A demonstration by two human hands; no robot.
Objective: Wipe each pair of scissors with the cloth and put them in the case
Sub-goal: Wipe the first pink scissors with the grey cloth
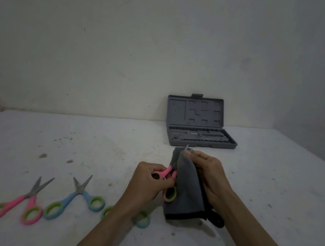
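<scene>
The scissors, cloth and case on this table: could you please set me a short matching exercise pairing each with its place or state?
Things:
1. pink scissors on the table
2. blue scissors
3. grey cloth
4. case

States:
A. open, by the wall
B. wrapped round blades, held by the right hand
C. furthest left
D. lying between other pairs

Pairs: 1-C, 2-D, 3-B, 4-A

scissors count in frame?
4. Pink pair far left on the table; blue pair beside it; a third pair, mostly hidden under the left forearm; pink pair held in the left hand, blades in the cloth.
</scene>
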